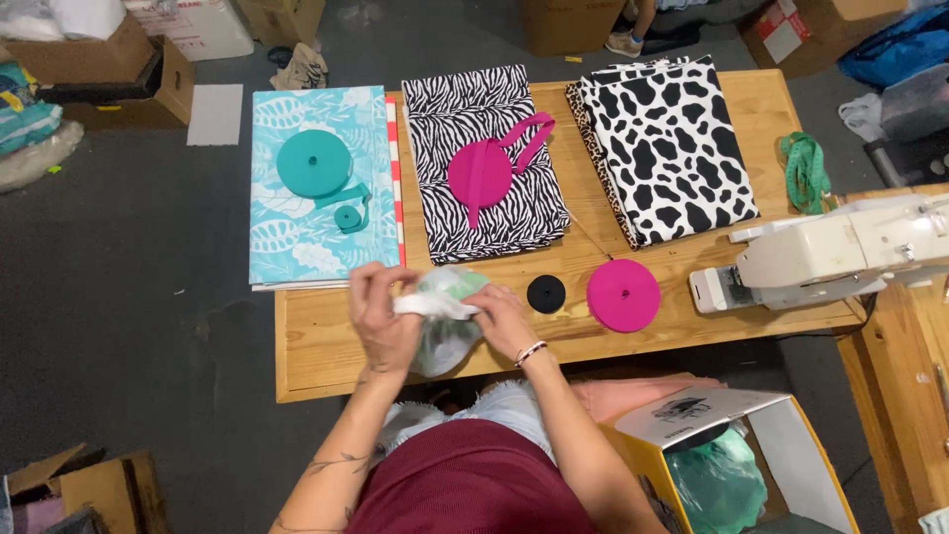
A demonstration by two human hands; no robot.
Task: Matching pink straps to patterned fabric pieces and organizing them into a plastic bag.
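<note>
Pinching the crumpled clear plastic bag (442, 309) between both hands, left hand (381, 316) and right hand (506, 318) fingers closed on its top edge, it looks light, limp and slippery.

Both forearms reach forward from the body and come together in front of it. The left hand (381, 314) is raised a little, its fingers curled and pinching downward. The right hand (502, 318) lies close beside it, palm down, fingers bent inward toward the left hand.
</note>
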